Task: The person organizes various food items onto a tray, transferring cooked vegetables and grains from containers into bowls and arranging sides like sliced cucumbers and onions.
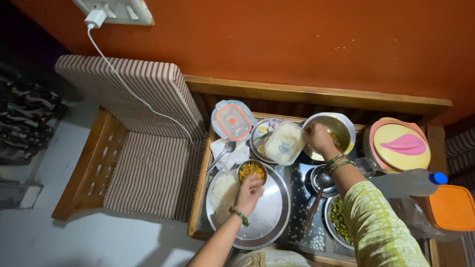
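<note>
Two hands: left hand (249, 194) on small steel bowl (252, 171), yellow-green mix.

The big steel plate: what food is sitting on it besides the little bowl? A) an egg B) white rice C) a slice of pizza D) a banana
B: a heap of white rice lies on the left side of the big steel plate, beside the little bowl.
</note>
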